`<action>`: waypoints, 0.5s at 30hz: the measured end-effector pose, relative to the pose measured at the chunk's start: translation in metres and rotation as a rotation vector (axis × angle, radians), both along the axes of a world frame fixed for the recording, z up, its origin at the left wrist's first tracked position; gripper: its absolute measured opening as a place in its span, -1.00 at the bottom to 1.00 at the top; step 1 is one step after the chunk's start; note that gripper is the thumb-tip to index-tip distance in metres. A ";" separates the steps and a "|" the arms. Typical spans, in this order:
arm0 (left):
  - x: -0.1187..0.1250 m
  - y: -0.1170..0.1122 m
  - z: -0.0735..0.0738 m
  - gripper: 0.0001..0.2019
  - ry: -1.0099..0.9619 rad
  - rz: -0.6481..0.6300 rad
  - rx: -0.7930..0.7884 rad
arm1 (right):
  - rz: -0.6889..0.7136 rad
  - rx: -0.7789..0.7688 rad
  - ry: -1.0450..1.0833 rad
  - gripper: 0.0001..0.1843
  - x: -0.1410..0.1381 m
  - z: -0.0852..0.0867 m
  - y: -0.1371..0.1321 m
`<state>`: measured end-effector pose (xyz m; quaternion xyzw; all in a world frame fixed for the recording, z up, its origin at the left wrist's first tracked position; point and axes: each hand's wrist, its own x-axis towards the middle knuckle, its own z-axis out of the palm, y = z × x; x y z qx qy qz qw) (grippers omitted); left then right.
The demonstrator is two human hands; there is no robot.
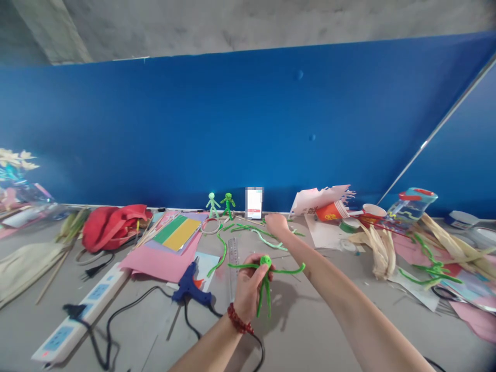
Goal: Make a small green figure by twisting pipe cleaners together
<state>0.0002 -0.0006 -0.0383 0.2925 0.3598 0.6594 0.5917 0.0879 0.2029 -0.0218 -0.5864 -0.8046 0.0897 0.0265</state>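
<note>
Closest to me, red bead bracelet on the left wrist, low centre. Left hand just above it, fingers clamped round the middle of a green pipe-cleaner figure. The figure is held upright just over the grey table, round head on top, arms sticking out both sides, legs hanging below the fingers.

Right hand is stretched well forward, knuckles up, resting on loose green pipe cleaners near the back of the table. Its fingers are curled under and I cannot tell whether they grip anything.

Blue glue gun lies just left of the left hand, its black cord running toward me. Clear ruler lies between the gun and the figure. White power strip sits far left.

Coloured paper sheets lie behind the gun, with a red cloth left of them. Two small finished figures stand against the blue wall, a phone propped just right of them. Orange paper cup and corn husks are off to the right.
</note>
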 end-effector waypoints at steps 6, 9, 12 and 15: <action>-0.001 -0.003 -0.003 -0.77 0.166 0.016 0.186 | -0.027 0.041 0.230 -0.79 0.036 0.009 -0.016; -0.001 -0.005 -0.006 -0.77 0.229 0.040 0.222 | 0.034 0.043 0.416 -0.76 0.063 0.016 -0.038; -0.002 -0.008 -0.007 -0.77 0.296 0.054 0.291 | 0.092 0.041 0.605 -0.66 0.087 0.024 -0.073; -0.003 -0.010 -0.006 -0.79 0.405 0.069 0.419 | 0.206 -0.023 1.070 -0.79 0.103 0.034 -0.117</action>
